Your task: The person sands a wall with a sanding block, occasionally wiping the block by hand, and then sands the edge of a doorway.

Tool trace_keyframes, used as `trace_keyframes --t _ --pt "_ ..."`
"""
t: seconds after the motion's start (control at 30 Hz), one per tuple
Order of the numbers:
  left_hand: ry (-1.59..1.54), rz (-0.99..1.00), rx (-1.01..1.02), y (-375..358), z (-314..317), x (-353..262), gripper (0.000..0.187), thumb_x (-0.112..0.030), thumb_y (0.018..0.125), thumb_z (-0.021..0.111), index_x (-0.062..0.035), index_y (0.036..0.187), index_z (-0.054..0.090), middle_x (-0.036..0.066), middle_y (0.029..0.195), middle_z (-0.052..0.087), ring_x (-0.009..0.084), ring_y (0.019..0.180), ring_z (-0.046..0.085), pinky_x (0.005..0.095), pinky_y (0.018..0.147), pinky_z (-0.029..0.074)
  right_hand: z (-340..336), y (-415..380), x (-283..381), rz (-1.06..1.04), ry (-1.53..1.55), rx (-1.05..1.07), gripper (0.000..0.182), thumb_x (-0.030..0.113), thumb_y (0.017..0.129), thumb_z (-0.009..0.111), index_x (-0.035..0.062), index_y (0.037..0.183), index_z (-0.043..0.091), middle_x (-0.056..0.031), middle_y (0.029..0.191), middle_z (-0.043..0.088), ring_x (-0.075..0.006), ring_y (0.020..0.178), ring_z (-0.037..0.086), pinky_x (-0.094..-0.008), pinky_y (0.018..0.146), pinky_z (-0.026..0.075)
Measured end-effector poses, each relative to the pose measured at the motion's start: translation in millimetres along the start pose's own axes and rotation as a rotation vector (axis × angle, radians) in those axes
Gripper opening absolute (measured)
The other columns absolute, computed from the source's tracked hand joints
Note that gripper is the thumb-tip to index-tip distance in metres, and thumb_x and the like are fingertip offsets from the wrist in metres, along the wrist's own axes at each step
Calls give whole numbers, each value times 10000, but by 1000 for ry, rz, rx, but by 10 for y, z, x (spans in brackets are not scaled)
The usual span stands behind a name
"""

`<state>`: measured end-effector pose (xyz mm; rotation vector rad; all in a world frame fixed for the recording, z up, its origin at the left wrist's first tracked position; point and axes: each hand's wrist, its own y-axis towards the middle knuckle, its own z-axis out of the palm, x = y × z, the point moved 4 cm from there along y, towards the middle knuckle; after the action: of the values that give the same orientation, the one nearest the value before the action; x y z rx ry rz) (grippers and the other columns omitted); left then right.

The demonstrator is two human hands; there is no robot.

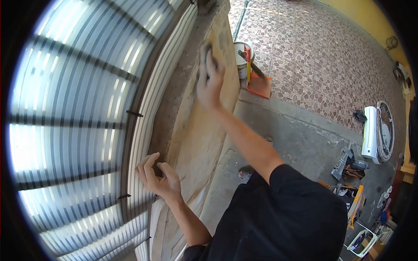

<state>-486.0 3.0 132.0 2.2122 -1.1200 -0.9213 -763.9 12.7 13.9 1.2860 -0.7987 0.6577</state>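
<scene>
My right hand (211, 82) is at the upper part of the wall (198, 130), blurred by motion. Its fingers press a small dark pad (208, 45) against the wall's face; the pad's exact kind is too smeared to make out. The wall surface is patchy tan and grey, with a rough ledge (174, 102) along its left side. Lower down, my left hand (163, 178) hovers by the ledge, beside the corrugated sheet. Its fingers are bent and apart, dusty, with nothing visible in them.
Translucent corrugated sheeting (78, 100) on dark bars fills the left. Beyond the wall stand a white bucket (242, 69) and an orange dustpan (260, 87). An air-conditioner unit (369, 132), coiled tubing (385, 135) and tools (346, 163) lie on the floor at right.
</scene>
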Motion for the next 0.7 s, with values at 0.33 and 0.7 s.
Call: trace_keyframes --t 0.33,0.7 --pt "138 54 -91 -62 79 -44 316 90 736 511 -16 989 669 93 925 632 273 842 568 404 778 444 -101 -167 25 19 48 54 433 47 999 569 20 1431 552 -180 1044 613 -248 975 601 -326 867 475" --pt "301 84 -147 -25 181 -107 261 68 781 523 -14 983 667 97 891 619 281 835 577 444 816 461 277 1116 -674 104 42 -8 391 107 996 565 -47 1355 585 -222 904 618 -343 803 589 -403 715 455"
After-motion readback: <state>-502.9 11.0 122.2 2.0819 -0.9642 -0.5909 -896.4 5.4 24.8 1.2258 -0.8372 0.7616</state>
